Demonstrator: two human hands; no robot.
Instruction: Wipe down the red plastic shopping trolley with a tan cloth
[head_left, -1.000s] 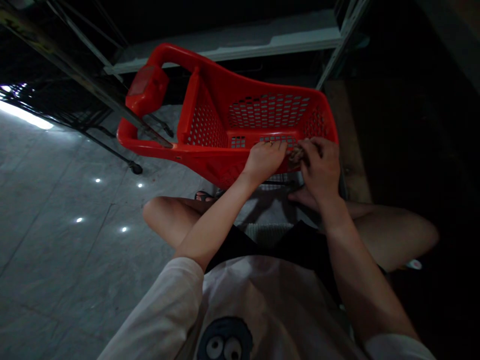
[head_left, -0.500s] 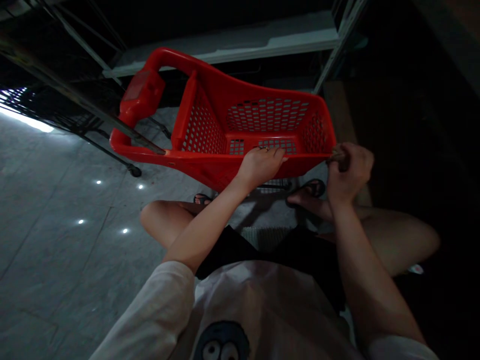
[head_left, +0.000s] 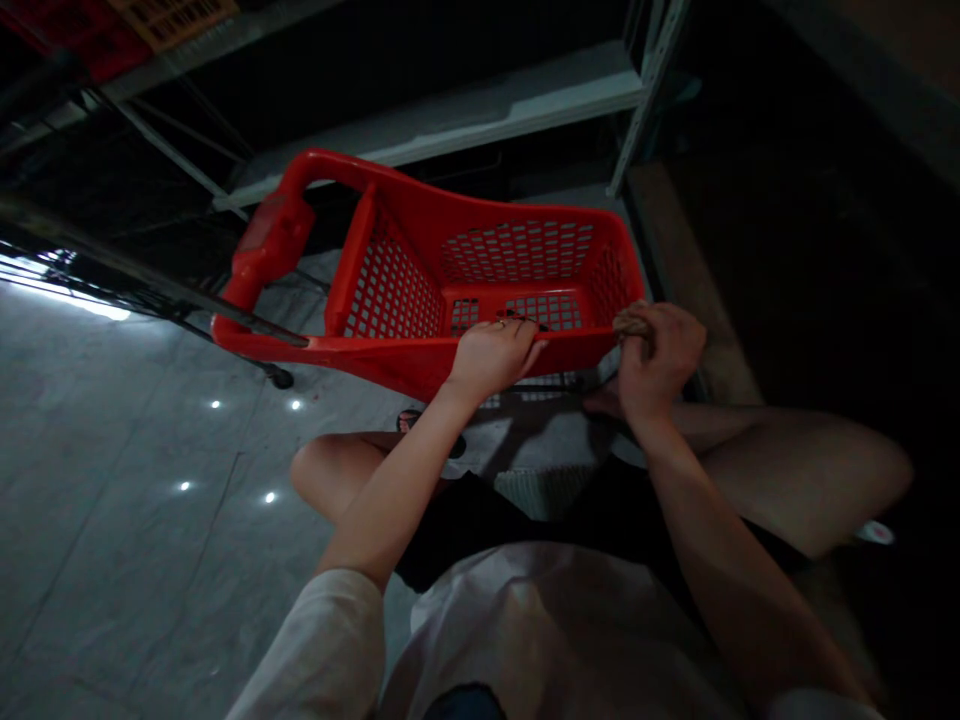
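Note:
A red plastic shopping cart [head_left: 397, 357] with slotted basket walls stands in front of my knees, its handle towards the left. My left hand [head_left: 491, 358] is curled over the near rim, around the middle of the basket. Near the front corner, my right hand [head_left: 666, 350] is closed on a bunched brownish cloth [head_left: 632, 326], which is pressed to the rim. Dim light hides the cloth's finer detail. No goods show inside the basket.
Behind the cart runs a white metal shelf [head_left: 480, 125]. A metal pole [head_left: 187, 290] slants across the handle at left. Red and yellow crates [head_left: 176, 18] are at upper left. On the right lies a brownish ledge [head_left: 697, 270] beside deep shadow. Grey floor [head_left: 112, 540] spreads left.
The view has shifted, so the cart appears lower and slightly left. My right hand has moved the cloth a little left along the rim's corner. My left hand stays on the rim.

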